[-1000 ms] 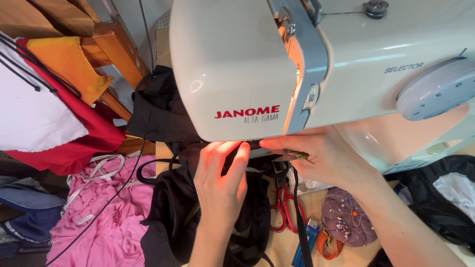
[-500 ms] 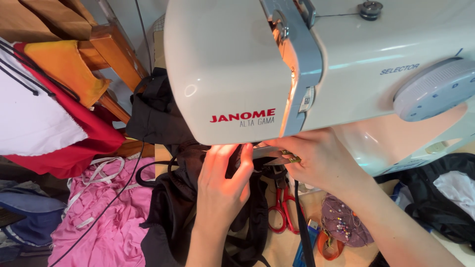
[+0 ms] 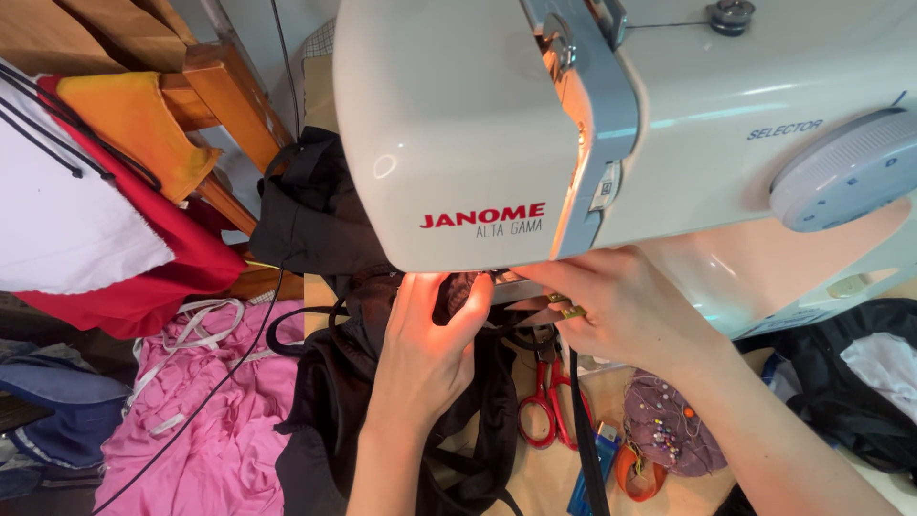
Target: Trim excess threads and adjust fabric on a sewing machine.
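A white sewing machine with a blue-grey face plate fills the upper half of the view. Black fabric lies under its head and hangs toward me. My left hand rests flat on that fabric just below the machine head, fingers pointing up under it. My right hand reaches in from the right and pinches the fabric beside the needle area, a ring on one finger. The needle itself is hidden by the machine head.
Red-handled scissors lie on the table below my right hand. A purple pincushion sits to their right. Pink cloth lies lower left, red, white and orange cloth on a wooden frame upper left. Dark cloth lies at right.
The view has shifted slightly, so the machine sits lower and further left in frame. My left hand slid a little up under the head; my right hand keeps its pinch.
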